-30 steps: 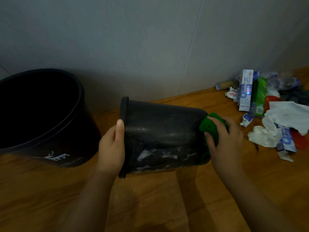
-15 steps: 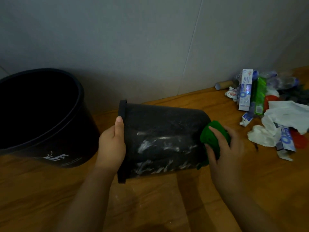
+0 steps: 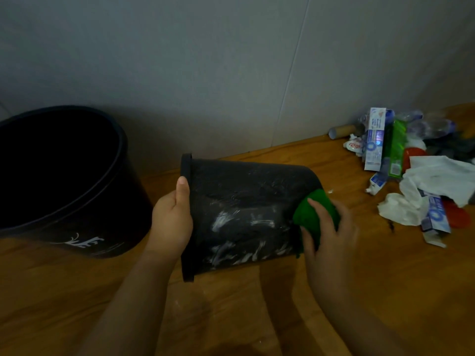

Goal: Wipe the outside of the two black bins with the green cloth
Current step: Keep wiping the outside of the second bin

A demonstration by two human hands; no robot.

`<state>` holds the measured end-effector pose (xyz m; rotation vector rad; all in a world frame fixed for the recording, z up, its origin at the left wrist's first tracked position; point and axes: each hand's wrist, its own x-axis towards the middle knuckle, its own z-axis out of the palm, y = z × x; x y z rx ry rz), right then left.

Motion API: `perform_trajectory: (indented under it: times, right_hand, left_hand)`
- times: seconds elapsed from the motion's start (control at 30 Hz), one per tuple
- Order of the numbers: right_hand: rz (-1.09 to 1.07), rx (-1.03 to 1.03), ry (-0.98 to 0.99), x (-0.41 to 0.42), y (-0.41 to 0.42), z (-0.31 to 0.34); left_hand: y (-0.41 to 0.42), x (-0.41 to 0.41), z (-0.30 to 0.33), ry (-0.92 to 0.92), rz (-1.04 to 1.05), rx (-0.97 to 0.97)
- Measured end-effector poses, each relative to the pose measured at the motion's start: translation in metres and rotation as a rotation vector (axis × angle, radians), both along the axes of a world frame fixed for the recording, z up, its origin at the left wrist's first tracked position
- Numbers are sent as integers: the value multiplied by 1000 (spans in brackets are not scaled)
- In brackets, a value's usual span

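A small black bin [image 3: 246, 211] lies tipped on its side above the wooden floor, rim to the left, with white smears on its wall. My left hand [image 3: 171, 219] grips its rim, thumb on the outside. The green cloth [image 3: 314, 214] is bunched against the bin's base end, and my right hand [image 3: 329, 232] holds it there with curled fingers. A larger black bin [image 3: 77, 211] with a white mark stands upright at the left, apart from both hands.
A pile of rubbish lies at the right: toothpaste boxes [image 3: 374, 138], white tissues [image 3: 437, 181], a cardboard tube [image 3: 343, 131] and plastic bottles [image 3: 431, 124]. A grey wall [image 3: 231, 73] runs close behind the bins. Wooden floor [image 3: 231, 317] lies in front.
The small bin has rolled slightly, bringing more white smears into view. My right hand with the cloth has slid down along the base end. The left hand keeps its grip on the rim.
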<state>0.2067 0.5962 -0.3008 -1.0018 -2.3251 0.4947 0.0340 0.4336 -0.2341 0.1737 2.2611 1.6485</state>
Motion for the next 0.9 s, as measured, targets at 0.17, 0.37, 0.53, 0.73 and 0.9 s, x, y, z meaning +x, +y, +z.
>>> perform_trajectory:
  times: [0.17, 0.37, 0.53, 0.73, 0.9]
  right_hand:
    - [317, 136, -60, -5, -3, -2]
    - [-65, 23, 0, 1, 14, -3]
    - [292, 144, -35, -4, -21, -5]
    - [72, 15, -33, -11, 13, 5]
    - [144, 74, -50, -5, -19, -5]
  left_hand:
    - [-1, 0, 2, 11, -6, -18]
    - [1, -1, -1, 12, 23, -42]
    - [2, 0, 3, -3, 14, -22]
    - [1, 0, 2, 1, 1, -32]
    - [2, -1, 3, 0, 11, -45]
